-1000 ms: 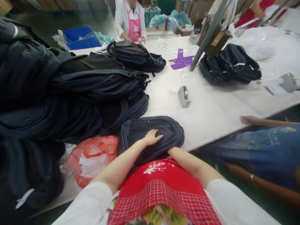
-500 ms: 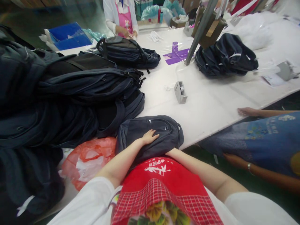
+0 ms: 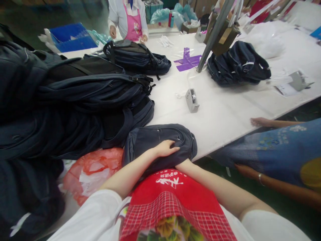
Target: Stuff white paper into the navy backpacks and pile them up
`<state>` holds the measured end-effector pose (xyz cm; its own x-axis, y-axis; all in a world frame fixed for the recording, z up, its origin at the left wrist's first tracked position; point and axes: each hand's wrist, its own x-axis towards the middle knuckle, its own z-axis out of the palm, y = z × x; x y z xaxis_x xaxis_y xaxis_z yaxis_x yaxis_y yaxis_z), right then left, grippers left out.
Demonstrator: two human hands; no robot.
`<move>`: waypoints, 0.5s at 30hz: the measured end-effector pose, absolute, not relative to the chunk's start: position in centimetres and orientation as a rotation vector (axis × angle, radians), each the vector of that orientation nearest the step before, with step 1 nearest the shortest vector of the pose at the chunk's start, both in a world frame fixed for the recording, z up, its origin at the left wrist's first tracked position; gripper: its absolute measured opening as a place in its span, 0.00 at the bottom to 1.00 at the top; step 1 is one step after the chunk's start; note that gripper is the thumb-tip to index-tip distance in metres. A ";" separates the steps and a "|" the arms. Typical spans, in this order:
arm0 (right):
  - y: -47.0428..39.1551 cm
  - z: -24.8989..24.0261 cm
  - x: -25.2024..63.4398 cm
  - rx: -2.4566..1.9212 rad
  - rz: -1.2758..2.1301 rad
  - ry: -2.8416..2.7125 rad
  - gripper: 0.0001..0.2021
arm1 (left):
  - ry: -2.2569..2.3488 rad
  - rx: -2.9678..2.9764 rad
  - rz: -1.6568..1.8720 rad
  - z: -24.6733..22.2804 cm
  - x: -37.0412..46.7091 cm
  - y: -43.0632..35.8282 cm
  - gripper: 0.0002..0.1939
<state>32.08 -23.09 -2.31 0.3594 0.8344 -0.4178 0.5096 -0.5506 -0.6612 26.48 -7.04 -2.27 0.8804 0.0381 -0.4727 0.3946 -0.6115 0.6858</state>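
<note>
A dark navy backpack [image 3: 142,140] lies on its back at the near edge of the white table, against my red apron. My left hand [image 3: 167,148] rests on top of it, fingers stretched out and a little apart over the front panel near the curved zip. At the backpack's near lower side is my right hand [image 3: 184,164]; its fingers disappear under the bag, so their grip is hidden. A grey tape dispenser [image 3: 192,100] stands on the table beyond the backpack.
Piled navy backpacks [image 3: 100,83] fill the left side, beside a red plastic bag [image 3: 95,167]. Another backpack [image 3: 238,63] lies behind a metal post [image 3: 213,36]. Purple strips [image 3: 188,61] lie mid-table. One co-worker [image 3: 283,140] stands at right, another [image 3: 132,23] across the table.
My left hand has slid slightly right across the backpack. The co-worker across the table has moved their hands apart. The view has shifted slightly.
</note>
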 end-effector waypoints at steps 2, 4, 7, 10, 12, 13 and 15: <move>-25.1 -1.1 32.5 -2.186 1.121 -1.243 0.15 | 0.164 2.202 -0.517 -1.2 26.1 -7.9 0.42; -27.2 0.2 33.4 -2.162 1.191 -1.317 0.11 | 0.093 2.266 -0.504 -0.6 26.1 -9.0 0.44; -29.4 1.2 35.8 -2.263 1.165 -1.310 0.11 | 0.188 2.410 -0.500 -0.8 26.7 -10.5 0.36; -29.8 0.4 38.2 -2.530 0.985 -1.148 0.12 | 0.257 2.446 -0.519 -1.7 28.0 -11.1 0.21; -29.4 -0.7 39.1 -2.657 0.890 -1.082 0.12 | 0.266 2.434 -0.517 -2.2 28.8 -11.0 0.18; -29.1 -1.3 39.4 -2.698 0.858 -1.073 0.12 | 0.275 2.429 -0.515 -2.5 29.2 -10.8 0.18; -28.7 -2.2 39.6 -2.760 0.814 -1.079 0.12 | 0.296 2.414 -0.512 -2.8 29.9 -10.4 0.20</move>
